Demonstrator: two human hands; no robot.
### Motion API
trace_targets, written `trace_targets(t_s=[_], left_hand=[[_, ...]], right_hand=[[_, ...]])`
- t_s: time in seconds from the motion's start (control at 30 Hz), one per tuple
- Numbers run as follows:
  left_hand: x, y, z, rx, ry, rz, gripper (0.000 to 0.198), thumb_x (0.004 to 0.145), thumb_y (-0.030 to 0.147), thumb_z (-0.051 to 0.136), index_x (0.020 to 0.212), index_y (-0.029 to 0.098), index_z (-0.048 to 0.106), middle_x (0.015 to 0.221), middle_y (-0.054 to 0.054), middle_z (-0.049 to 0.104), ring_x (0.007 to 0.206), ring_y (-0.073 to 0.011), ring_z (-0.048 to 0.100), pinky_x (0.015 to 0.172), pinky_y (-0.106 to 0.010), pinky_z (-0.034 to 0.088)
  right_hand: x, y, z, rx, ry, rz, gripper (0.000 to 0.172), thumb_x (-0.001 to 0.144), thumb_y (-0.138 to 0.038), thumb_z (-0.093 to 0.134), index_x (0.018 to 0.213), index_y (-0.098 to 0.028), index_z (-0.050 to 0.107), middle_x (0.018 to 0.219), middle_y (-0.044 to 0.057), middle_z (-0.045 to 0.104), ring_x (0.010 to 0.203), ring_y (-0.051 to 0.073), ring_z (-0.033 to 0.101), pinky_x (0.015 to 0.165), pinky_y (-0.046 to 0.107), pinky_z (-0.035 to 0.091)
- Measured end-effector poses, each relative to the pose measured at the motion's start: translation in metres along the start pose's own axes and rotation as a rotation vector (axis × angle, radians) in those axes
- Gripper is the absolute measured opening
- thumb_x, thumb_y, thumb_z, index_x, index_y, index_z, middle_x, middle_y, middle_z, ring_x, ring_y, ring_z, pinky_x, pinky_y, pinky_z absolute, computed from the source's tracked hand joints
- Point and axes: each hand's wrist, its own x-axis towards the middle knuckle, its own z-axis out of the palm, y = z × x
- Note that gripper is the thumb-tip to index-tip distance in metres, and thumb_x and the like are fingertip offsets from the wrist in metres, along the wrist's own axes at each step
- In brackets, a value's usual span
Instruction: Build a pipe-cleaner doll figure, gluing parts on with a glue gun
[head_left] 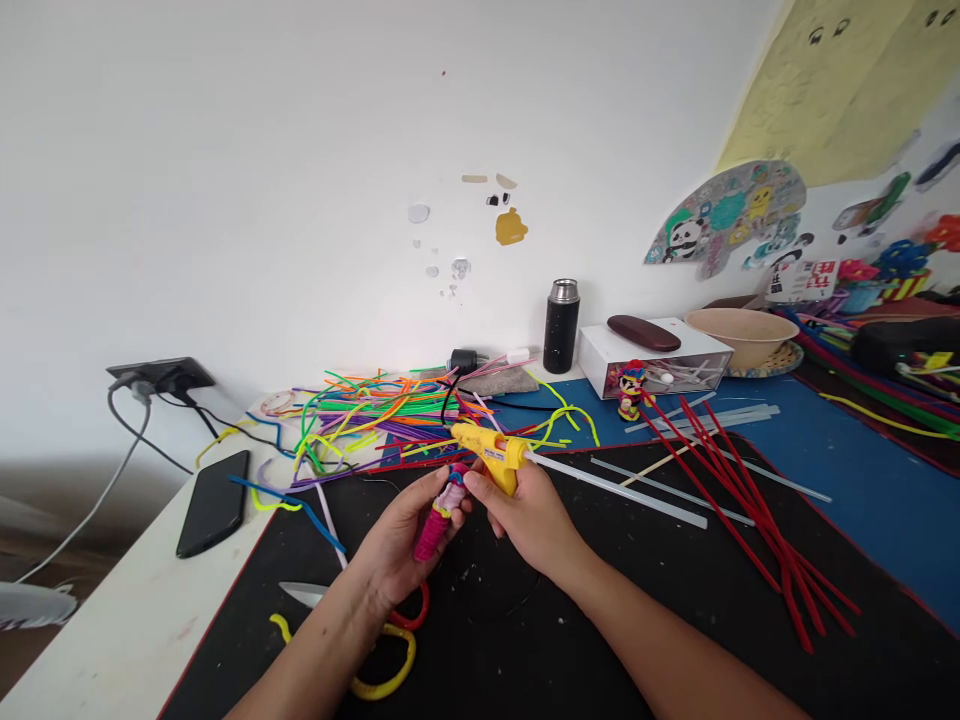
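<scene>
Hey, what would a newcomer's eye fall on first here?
Probably the bright yellow glue gun in the right hand, beside the pink figure held in the left hand. Then the tangle of multicolored pipe cleaners beyond the hands, and the loose red strands crossing on the right.

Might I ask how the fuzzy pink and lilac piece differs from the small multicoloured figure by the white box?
The fuzzy pink and lilac piece is held tilted in the left hand; the small multicoloured figure stands upright by the white box. The piece's lower end is plain pink; the figure mixes yellow, pink and black. Both show yellow.
</scene>
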Motion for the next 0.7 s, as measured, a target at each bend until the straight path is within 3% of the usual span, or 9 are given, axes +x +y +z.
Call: trace_targets(t_s=[0.7], left_hand=[[-0.0030,0.0034,0.0003,-0.019,-0.008,-0.021,0.022,0.104,0.014,0.049,0.098,0.005,0.068,0.075,-0.009,0.070,0.058,-0.0130,0.069,0.048,-0.016,0.056]], right_hand=[[0.0002,0.0003,-0.0002,0.002,-0.020,0.005,0.036,0.090,-0.054,0.069,0.096,-0.019,0.063,0.068,-0.002,0.059,0.044,0.009,0.046,0.042,0.022,0.036]])
